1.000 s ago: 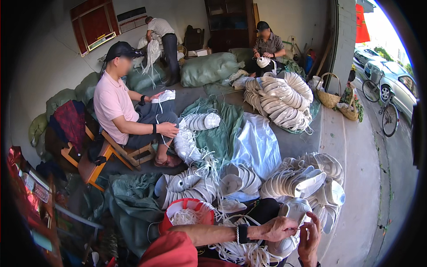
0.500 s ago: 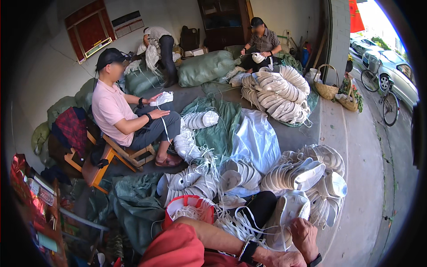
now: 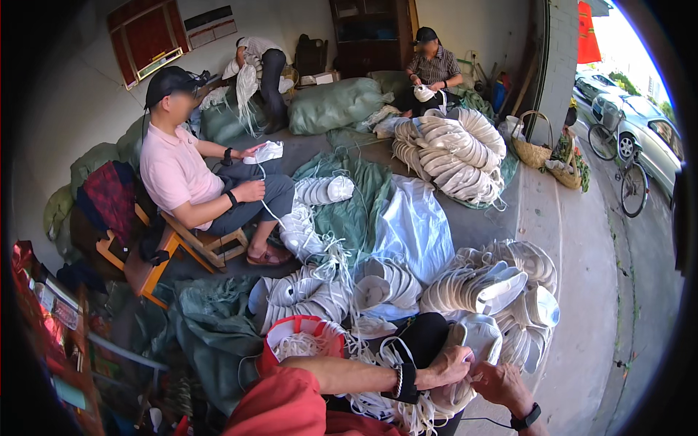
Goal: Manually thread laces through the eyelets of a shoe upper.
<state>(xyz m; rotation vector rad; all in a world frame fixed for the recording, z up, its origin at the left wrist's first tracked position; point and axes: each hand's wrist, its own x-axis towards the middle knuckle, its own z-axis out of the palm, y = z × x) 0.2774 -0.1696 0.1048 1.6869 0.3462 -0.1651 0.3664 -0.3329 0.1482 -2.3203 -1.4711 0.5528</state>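
A white shoe upper [image 3: 482, 336] rests over my dark-trousered leg at the bottom, partly hidden by my hands. My left hand [image 3: 447, 368] is closed at its opening, the fingers pinching its edge. Against it from the right comes my right hand [image 3: 504, 385], fingers bent and pressed together near the left fingertips. What the right fingers pinch is too small to make out. Loose white shoelaces [image 3: 378, 356] lie over my lap, left of the upper. Beside them stands a red container [image 3: 270, 352] holding more white laces.
Stacked shoe uppers [image 3: 472, 287] lie just ahead, near green and white sheeting [image 3: 413, 225]. A person in pink [image 3: 171, 163] sits at left with a white upper; two others work at the back by green sacks [image 3: 338, 105]. Baskets [image 3: 533, 149] stand at right.
My left hand has moved up onto the upper, and my right hand has shifted slightly lower and right. The person in pink has lowered one hand, drawing a lace.
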